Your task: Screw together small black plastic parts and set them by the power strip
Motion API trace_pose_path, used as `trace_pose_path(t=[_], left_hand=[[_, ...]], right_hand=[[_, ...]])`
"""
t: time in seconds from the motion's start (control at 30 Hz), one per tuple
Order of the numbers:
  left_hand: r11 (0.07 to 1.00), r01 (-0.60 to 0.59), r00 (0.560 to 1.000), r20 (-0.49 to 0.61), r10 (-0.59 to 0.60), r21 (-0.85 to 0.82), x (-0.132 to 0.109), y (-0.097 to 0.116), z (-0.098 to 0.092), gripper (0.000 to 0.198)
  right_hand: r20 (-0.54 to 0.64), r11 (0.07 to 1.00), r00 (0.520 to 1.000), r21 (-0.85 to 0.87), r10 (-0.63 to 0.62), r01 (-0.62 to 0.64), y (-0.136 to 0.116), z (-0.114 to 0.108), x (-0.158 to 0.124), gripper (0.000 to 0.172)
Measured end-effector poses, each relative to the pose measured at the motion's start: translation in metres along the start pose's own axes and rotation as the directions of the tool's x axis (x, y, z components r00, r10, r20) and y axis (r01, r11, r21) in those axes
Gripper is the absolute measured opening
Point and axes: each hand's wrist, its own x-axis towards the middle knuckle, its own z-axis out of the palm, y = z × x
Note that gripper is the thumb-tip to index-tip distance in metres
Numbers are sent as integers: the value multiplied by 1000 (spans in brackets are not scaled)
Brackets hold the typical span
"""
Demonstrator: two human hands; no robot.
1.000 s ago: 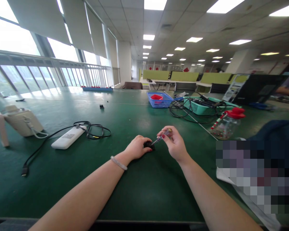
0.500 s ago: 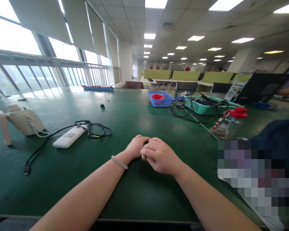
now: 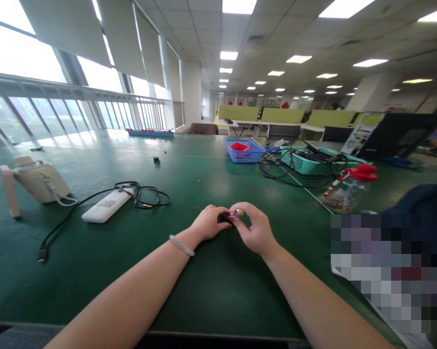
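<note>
Black part (image 3: 224,218): small, dark, toward the desk's (image 3: 204,291) front edge | our left hand (image 3: 206,225) pinches it | our right hand (image 3: 255,233) grips a screwdriver (image 3: 239,213)

The small black part (image 3: 225,218) was too small to identify and lay half hidden under the left hand (image 3: 207,224). Just right of the part, the right hand (image 3: 254,231) covered a slim tool (image 3: 239,212) except for its pale end. Far right of the part, a pixelated block (image 3: 389,271) hid whatever lay there. Well beyond the part, a dark speck (image 3: 156,159) could not be made out.
</note>
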Motion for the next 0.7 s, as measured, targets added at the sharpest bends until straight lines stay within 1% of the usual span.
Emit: trace_pose_path(t=[0.03, 0.1, 0.17, 0.27, 0.37, 0.47, 0.6, 0.7], left_hand=[[1000, 12, 1000, -9, -12, -4, -1, 2, -1, 34], [999, 32, 999, -13, -33, -13, -2, 4, -3, 38], [998, 53, 999, -9, -54, -20, -2, 5, -4, 40], [997, 72, 997, -5, -72, -20, -1, 6, -4, 40], [997, 74, 997, -4, -74, -20, 0, 6, -4, 41], [998, 64, 998, -9, -65, -18, -1, 5, -4, 42], [999, 44, 999, -19, -44, -14, -1, 2, -2, 44], [999, 35, 999, -22, -35, -19, -1, 1, -1, 44]], right_hand=[[-67, 994, 994, 64, 90, -85, 5, -2, 0, 6], [-135, 946, 964, 263, 231, -190, 16, -4, 1, 8], [-164, 876, 927, 416, 336, -244, 26, -5, 2, 13], [-194, 814, 890, 517, 413, -265, 34, -6, 3, 20], [-197, 798, 886, 545, 420, -258, 35, -7, 3, 20], [-187, 811, 902, 535, 388, -238, 29, -6, 2, 17], [-155, 874, 933, 427, 324, -233, 21, -4, -1, 13], [-154, 904, 940, 357, 305, -235, 19, -2, -2, 13]])
